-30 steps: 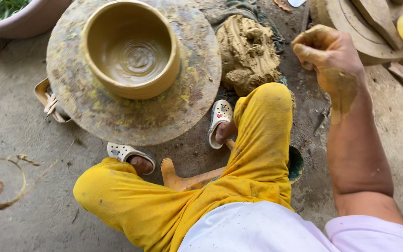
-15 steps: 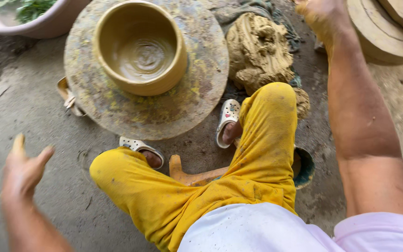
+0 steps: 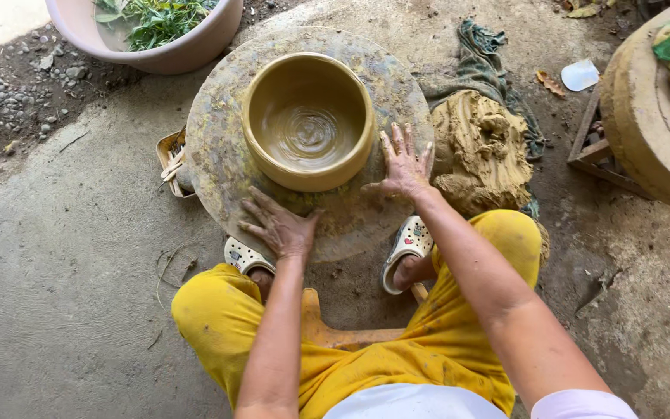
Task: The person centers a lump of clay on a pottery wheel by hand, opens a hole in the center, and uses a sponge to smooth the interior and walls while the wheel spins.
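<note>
No packages, labels, signs or screens are visible.

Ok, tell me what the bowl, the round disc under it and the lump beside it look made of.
Tan round bowl: apparently wet clay, glossy, spiral marks inside. Flat round disc: possibly stone or wood, matte, clay-smeared. Brown lump: raw clay, rough, finger-gouged. Both hands, left, right, rest flat on the disc.

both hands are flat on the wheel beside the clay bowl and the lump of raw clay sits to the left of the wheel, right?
Not quite. The lump of clay sits to the right of the wheel, as the head view shows. The left hand and right hand are indeed flat on the wheel beside the bowl.
</note>
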